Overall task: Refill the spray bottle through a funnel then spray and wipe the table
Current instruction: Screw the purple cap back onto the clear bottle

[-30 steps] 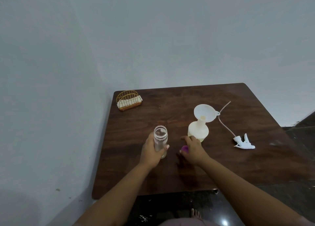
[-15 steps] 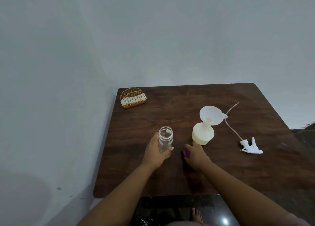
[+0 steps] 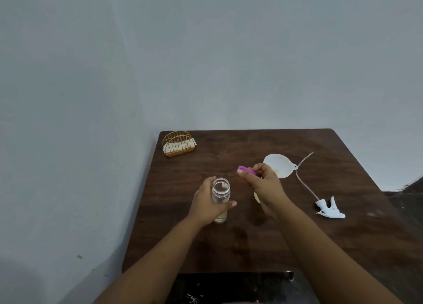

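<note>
L hand [image 3: 209, 204] grips clear glass bottle [image 3: 220, 195], upright, near-centre of dark wooden table [image 3: 286, 242] | R hand [image 3: 263, 182] pinches purple cap [image 3: 246, 170] above it | white funnel [image 3: 278, 165] in cream spray bottle [image 3: 256, 197], mostly hidden behind R hand | risk: R wrist knocks funnel, likely spill

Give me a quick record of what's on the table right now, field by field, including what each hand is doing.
left hand: grips the clear bottle, upright, mouth open
right hand: holds a purple cap lifted above the table
funnel: white, sits in a cream bottle mostly hidden behind the right hand
spray head: white trigger with its tube, lying on the table to the right
napkin holder: wire, far left corner, holds napkins
</note>
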The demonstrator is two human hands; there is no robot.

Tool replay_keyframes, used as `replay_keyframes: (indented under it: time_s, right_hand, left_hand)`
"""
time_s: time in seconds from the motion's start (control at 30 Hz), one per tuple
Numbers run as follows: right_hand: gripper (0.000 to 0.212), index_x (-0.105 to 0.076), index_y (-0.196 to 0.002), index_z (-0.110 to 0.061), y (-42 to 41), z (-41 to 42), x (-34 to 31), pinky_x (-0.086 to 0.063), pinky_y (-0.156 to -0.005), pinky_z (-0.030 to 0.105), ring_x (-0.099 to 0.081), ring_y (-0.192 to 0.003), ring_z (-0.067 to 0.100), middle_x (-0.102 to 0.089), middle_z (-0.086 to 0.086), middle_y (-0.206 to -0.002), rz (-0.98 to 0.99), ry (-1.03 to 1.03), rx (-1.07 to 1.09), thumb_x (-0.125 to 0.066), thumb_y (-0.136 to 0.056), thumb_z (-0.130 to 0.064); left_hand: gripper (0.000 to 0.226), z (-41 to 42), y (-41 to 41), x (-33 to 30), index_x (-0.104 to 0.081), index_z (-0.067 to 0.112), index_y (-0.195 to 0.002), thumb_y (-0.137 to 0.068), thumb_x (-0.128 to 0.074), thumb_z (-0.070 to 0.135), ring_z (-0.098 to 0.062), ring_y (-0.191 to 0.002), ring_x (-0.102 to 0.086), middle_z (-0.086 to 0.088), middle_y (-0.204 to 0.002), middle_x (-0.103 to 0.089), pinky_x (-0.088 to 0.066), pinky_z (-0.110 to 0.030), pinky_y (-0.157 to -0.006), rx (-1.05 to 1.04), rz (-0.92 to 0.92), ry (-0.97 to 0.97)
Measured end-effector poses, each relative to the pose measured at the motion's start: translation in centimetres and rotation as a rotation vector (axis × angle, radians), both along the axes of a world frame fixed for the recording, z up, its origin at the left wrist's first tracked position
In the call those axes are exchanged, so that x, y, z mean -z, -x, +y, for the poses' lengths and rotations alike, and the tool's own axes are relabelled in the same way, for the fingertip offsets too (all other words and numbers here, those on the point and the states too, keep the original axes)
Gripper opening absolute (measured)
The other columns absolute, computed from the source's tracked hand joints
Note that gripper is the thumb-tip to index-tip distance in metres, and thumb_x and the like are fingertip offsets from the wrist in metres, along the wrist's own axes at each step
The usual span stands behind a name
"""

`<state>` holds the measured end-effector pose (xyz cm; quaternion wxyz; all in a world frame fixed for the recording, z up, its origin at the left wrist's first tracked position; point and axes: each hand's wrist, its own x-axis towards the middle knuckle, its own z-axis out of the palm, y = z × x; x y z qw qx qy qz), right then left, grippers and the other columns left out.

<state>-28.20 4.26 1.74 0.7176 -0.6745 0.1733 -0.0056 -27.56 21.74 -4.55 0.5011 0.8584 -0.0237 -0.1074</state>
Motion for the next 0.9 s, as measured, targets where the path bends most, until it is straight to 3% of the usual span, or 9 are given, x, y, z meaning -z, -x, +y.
replay_keyframes:
  time_s: [0.1,0.2,0.3,0.37,0.43,0.57,0.73,0.83,0.9]
  right_hand:
    - [0.039,-0.047,-0.095,-0.025,0.0,1.5,-1.3,-0.055,-0.078,0.03,-0.064,-0.1,0.021,-0.065,0.002,-0.103,-0.155,0.157,-0.067,-0.081,-0.075,-0.026]
    - [0.056,-0.04,-0.123,-0.03,0.2,3.1,-2.0,-0.052,-0.078,0.019,-0.057,-0.103,0.009,-0.049,-0.002,-0.118,-0.416,0.491,-0.228,-0.076,-0.08,-0.028]
    - [0.057,-0.036,-0.139,-0.031,0.3,4.6,-0.1,-0.045,-0.092,0.02,-0.05,-0.114,0.013,-0.029,-0.001,-0.134,-0.443,0.829,-0.514,-0.064,-0.089,-0.032]
    - [0.043,-0.043,-0.133,-0.028,0.3,5.1,1.0,-0.044,-0.093,0.019,-0.051,-0.115,0.016,-0.029,-0.001,-0.135,-0.413,0.943,-0.595,-0.058,-0.093,-0.033]
    - [0.038,-0.045,-0.13,-0.024,-0.2,5.0,1.0,-0.045,-0.094,0.02,-0.051,-0.113,0.015,-0.035,-0.001,-0.133,-0.403,0.983,-0.615,-0.056,-0.094,-0.033]
    - [0.039,-0.045,-0.13,-0.018,-0.5,4.9,0.9,-0.043,-0.092,0.021,-0.047,-0.111,0.013,-0.045,0.0,-0.126,-0.394,1.06,-0.574,-0.05,-0.096,-0.036]
    - [0.038,-0.041,-0.132,-0.016,-0.1,6.2,1.4,-0.047,-0.09,0.027,-0.049,-0.108,0.017,-0.047,0.005,-0.126,-0.408,1.358,-0.524,-0.037,-0.1,-0.037]
    - [0.034,-0.041,-0.127,-0.016,0.2,7.0,1.0,-0.049,-0.078,0.027,-0.055,-0.098,0.019,-0.053,0.009,-0.116,-0.383,1.501,-0.46,-0.033,-0.101,-0.037]
    - [0.033,-0.04,-0.126,-0.015,0.4,7.5,0.7,-0.048,-0.071,0.027,-0.058,-0.093,0.021,-0.054,0.011,-0.111,-0.306,1.538,-0.451,-0.034,-0.101,-0.036]
  left_hand:
    - [0.086,-0.1,0.1,-1.3,-0.045,0.032,-0.13,-0.058,-0.08,0.063,-0.004,-0.115,-0.056,0.015,-0.125,-0.06,-0.05,-0.037,-0.098,-0.01,-0.074,0.034]
    - [0.042,0.1,0.4,-1.5,-0.055,0.03,-0.118,-0.082,-0.075,0.035,-0.001,-0.101,-0.064,0.01,-0.111,-0.067,-0.055,-0.034,-0.089,0.114,-0.19,-0.043]
    - [0.025,0.2,0.5,-1.1,-0.054,0.023,-0.116,-0.097,-0.053,0.008,-0.012,-0.097,-0.064,-0.003,-0.108,-0.064,-0.054,-0.027,-0.08,0.181,-0.251,-0.081]
    - [0.025,0.5,0.5,-0.8,-0.053,0.018,-0.118,-0.101,-0.041,0.005,-0.018,-0.093,-0.066,-0.01,-0.105,-0.063,-0.055,-0.027,-0.076,0.195,-0.2,-0.026]
    - [0.034,0.8,0.3,-0.9,-0.048,0.025,-0.122,-0.097,-0.049,0.002,-0.023,-0.108,-0.062,-0.008,-0.115,-0.061,-0.054,-0.029,-0.086,0.238,-0.209,-0.046]
    - [0.059,0.5,0.0,-0.7,-0.038,0.027,-0.137,-0.088,-0.061,0.004,-0.013,-0.12,-0.055,0.001,-0.129,-0.055,-0.049,-0.028,-0.098,0.256,-0.214,0.0]
    - [0.04,0.4,0.2,0.0,-0.045,0.013,-0.129,-0.095,-0.049,-0.007,-0.003,-0.107,-0.061,-0.002,-0.12,-0.058,-0.051,-0.017,-0.084,0.2,-0.285,0.012]
    - [0.029,0.5,0.2,-0.3,-0.045,0.009,-0.129,-0.102,-0.041,0.001,-0.011,-0.109,-0.062,-0.013,-0.127,-0.055,-0.048,-0.015,-0.087,0.177,-0.228,-0.033]
    - [0.026,0.4,0.3,-0.4,-0.046,0.007,-0.126,-0.1,-0.045,0.001,0.007,-0.094,-0.062,-0.007,-0.116,-0.058,-0.048,-0.008,-0.076,0.163,-0.163,0.016]
